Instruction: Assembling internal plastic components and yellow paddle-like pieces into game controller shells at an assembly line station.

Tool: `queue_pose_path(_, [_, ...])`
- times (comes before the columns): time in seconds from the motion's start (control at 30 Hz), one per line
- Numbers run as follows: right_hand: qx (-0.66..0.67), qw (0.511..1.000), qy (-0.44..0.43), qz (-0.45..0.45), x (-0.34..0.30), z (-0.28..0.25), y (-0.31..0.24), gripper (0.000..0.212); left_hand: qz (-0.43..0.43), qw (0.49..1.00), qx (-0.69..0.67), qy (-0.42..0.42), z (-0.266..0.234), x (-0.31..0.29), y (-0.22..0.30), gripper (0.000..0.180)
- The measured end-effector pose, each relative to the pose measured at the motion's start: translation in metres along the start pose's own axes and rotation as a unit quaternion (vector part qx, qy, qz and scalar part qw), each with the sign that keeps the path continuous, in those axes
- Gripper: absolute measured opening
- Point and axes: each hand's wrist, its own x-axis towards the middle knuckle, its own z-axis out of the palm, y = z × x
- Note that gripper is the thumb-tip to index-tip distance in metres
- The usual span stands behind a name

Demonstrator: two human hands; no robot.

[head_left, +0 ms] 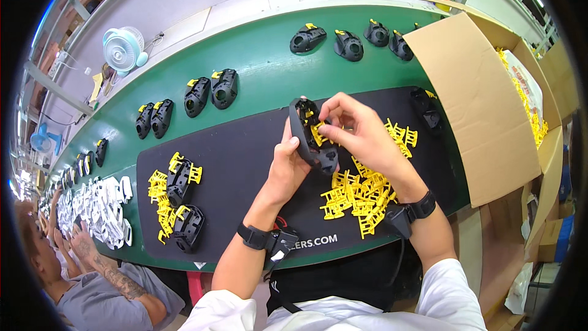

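Over the black mat (239, 141), my left hand (288, 168) grips a black plastic shell (297, 125), hollow side turned toward my right hand. The shell is rounded, like a computer mouse housing. My right hand (361, 135) has its thumb and forefinger pinched on a small yellow plastic frame-shaped part (318, 136) inside the shell. The fingertips partly cover that part, so how it sits is hard to see. Below my right wrist lies a loose pile of similar yellow parts (361, 196).
More yellow parts (160, 202) lie at the mat's left, beside two black shells (188, 228). Several shells with yellow pieces (225, 89) stand along the green table (263, 55). A cardboard box (471, 110) flanks the right side. Left, a co-worker (116, 288) sits by white parts (110, 208).
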Motion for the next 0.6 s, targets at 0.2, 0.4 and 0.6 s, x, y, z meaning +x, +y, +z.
queue_pose_path(0.2, [-0.101,0.995,0.014,-0.013,-0.002,0.006,-0.012,0.021,-0.051,0.996,-0.07,-0.016,-0.009,-0.002,0.004,0.071])
queue_pose_path(0.4, [-0.229,0.941,-0.051,-0.246,-0.003,-0.001,-0.025,0.04,-0.134,0.963,-0.217,0.083,-0.01,0.0,0.018,0.063])
queue_pose_path(0.6, [-0.229,0.944,-0.105,-0.215,-0.007,0.008,-0.02,0.032,-0.216,0.928,-0.292,-0.088,-0.034,-0.002,0.02,0.055])
